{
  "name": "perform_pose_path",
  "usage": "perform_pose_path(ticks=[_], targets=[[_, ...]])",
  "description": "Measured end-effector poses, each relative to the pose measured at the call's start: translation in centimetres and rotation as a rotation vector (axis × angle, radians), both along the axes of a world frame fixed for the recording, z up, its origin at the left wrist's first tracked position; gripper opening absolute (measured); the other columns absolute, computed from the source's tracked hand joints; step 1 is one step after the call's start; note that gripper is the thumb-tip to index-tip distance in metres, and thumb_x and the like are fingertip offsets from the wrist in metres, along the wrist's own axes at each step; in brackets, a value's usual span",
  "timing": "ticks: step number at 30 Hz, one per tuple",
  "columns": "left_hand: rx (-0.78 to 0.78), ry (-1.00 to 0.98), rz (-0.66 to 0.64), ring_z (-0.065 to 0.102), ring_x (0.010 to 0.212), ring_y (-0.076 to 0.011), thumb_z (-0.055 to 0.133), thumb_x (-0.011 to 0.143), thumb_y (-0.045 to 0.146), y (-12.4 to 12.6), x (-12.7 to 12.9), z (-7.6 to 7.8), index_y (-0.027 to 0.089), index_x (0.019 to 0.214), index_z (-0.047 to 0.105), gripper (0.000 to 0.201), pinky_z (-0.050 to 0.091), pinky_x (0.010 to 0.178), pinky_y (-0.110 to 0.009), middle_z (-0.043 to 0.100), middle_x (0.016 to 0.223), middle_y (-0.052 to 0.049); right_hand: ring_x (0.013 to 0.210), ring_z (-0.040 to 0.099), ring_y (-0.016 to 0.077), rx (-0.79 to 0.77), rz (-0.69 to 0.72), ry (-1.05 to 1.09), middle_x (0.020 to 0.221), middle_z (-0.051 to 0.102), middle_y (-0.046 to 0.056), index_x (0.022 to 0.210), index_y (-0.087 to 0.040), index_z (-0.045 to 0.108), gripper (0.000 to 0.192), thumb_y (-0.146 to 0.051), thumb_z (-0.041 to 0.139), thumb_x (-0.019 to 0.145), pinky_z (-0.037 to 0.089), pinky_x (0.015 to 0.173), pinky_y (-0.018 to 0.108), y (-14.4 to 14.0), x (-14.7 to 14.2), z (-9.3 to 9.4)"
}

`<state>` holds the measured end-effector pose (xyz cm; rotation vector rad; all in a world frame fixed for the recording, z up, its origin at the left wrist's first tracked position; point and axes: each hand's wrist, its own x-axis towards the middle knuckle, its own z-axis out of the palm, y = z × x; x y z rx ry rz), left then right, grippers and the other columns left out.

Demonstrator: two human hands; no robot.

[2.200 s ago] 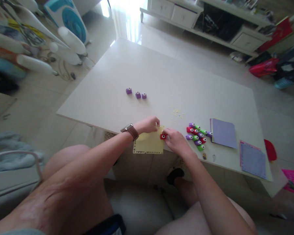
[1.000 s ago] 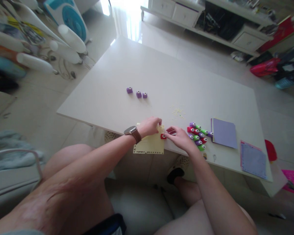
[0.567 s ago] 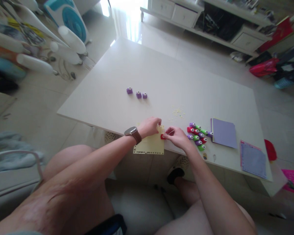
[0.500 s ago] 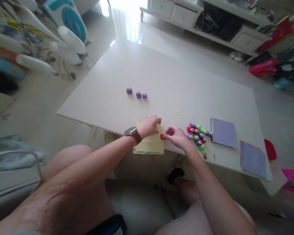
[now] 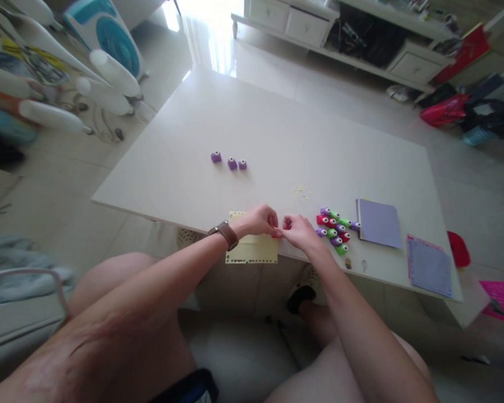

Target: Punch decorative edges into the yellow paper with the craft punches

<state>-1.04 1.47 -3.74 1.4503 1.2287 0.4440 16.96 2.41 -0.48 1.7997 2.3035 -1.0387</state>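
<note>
A yellow sheet of paper (image 5: 252, 250) with small holes punched along its near edge juts over the table's front edge. At its right edge sits a small red craft punch (image 5: 276, 235), mostly covered by fingers. My right hand (image 5: 301, 231) is closed, pinching the punch from the right. From the left, my left hand (image 5: 261, 219), below a wristwatch, reaches over the sheet with its fingers curled onto the same punch. To the right lies a cluster of purple, green and red punches (image 5: 335, 231). Three purple punches (image 5: 232, 163) stand farther back.
Yellow paper bits (image 5: 301, 192) are scattered on the white table (image 5: 277, 123). A stack of purple paper (image 5: 378, 223) and a bluish punched sheet (image 5: 429, 266) lie at the right. Two small items, one a minion-like figure (image 5: 348, 263), rest near the front edge.
My left hand has moved right and its fingers have closed in on the red punch. The right hand still pinches it. The whole view has shifted slightly.
</note>
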Motion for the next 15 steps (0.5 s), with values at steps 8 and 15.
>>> perform_pose_path(ticks=[8, 15], targets=[[-0.015, 0.019, 0.102, 0.061, 0.061, -0.0146, 0.087, 0.060, 0.024, -0.3, 1.0, 0.3, 0.016, 0.084, 0.068, 0.031, 0.040, 0.053, -0.026, 0.068, 0.066, 0.001, 0.068, 0.058, 0.0150, -0.008, 0.001, -0.013, 0.071, 0.066, 0.000, 0.069, -0.021, 0.058, 0.017, -0.024, 0.074, 0.072, 0.034, 0.058, 0.025, 0.2, -0.1, -0.3], [0.008, 0.059, 0.153, 0.060, 0.060, -0.0123, 0.088, 0.057, 0.019, -0.4, 1.4, 0.1, 0.018, 0.086, 0.063, 0.039, 0.043, 0.055, -0.025, 0.065, 0.067, 0.004, 0.068, 0.058, 0.0154, -0.035, 0.019, -0.007, 0.072, 0.066, 0.000, 0.071, -0.021, 0.059, 0.015, -0.024, 0.074, 0.072, 0.034, 0.059, 0.025, 0.4, -0.2, -0.5]])
